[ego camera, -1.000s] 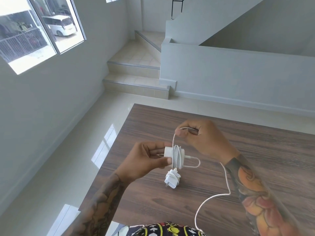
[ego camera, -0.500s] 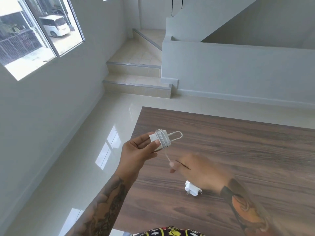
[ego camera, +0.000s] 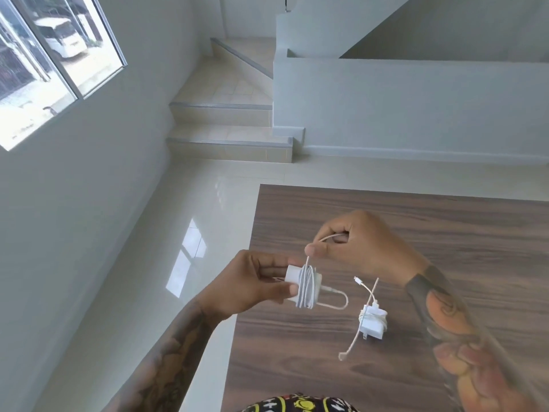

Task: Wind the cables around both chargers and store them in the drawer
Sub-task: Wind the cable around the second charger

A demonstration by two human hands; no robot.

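Left hand (ego camera: 252, 285) grips the charger (ego camera: 292, 281) by its bare end, thumb below and fingers above, so the wrapped middle stays free for further turns. Several coils of cable (ego camera: 307, 288) already sit round the body just beside the fingertips; a short loop juts out on the side away from the palm, at the plug end of the lead. Right hand (ego camera: 353, 248), just above and beyond the charger, pinches the free run of the same cable between thumb and curled forefinger; the line drops taut from the pinch straight onto the coils, likely to keep each turn snug. The slack passes through the fist and out below the wrist, its tail (ego camera: 353, 343) hanging down toward the table (ego camera: 445, 221). Both forearms come in from below, wrists bent inward, hands nearly meeting above the table's near left corner. Past the right wrist, well apart from the grip, the second charger (ego camera: 373, 322) lies on the wood, already wound, a short connector end sticking up. No drawer in view; storing not yet begun. Judgement: a few last turns remain on the held one.
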